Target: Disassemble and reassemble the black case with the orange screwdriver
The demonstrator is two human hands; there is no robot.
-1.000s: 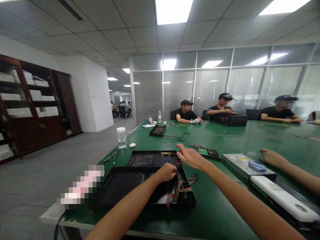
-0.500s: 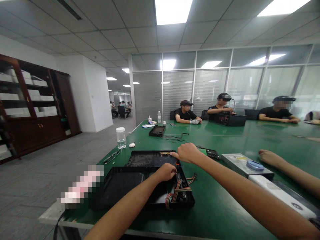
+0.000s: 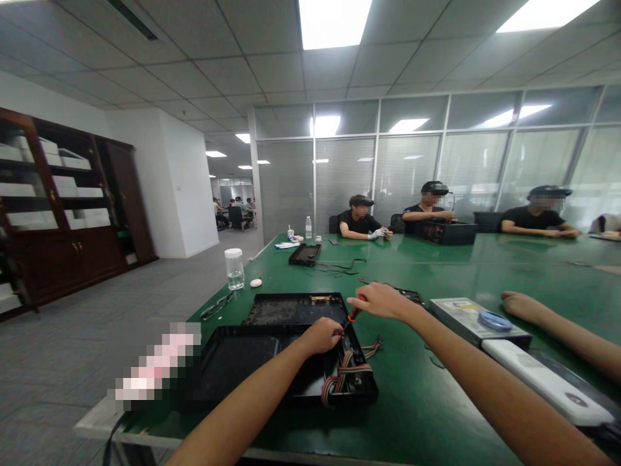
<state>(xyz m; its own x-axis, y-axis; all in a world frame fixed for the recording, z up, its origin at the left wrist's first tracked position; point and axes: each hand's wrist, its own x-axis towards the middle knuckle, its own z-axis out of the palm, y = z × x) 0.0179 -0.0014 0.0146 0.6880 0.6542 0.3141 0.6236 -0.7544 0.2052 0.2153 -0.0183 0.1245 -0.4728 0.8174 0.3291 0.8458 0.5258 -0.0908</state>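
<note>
My right hand point(image 3: 377, 299) is closed around the handle of a red and black screwdriver point(image 3: 354, 313), which slants down to the left. Its tip points at the upper right part of a black open case point(image 3: 237, 356). At that same spot my left hand point(image 3: 323, 334) is pinched; whatever lies between its fingers is hidden. A striped ribbon cable point(image 3: 345, 370) is bundled at the case's right end. Just behind is a black panel point(image 3: 284, 309) with a small gold-coloured part point(image 3: 321, 299) at its far edge.
To the left are glasses point(image 3: 217, 306), a clear jar point(image 3: 235, 268) and a white oval object point(image 3: 255, 283). On the right stand a metal box point(image 3: 473, 320) bearing a blue ring point(image 3: 495, 321), a white device point(image 3: 548, 382), and another person's hand point(image 3: 526, 305). Several people sit across the green table.
My right hand has tilted and shifted slightly right and down, so the screwdriver leans over and more of its handle shows. My left hand stays in place.
</note>
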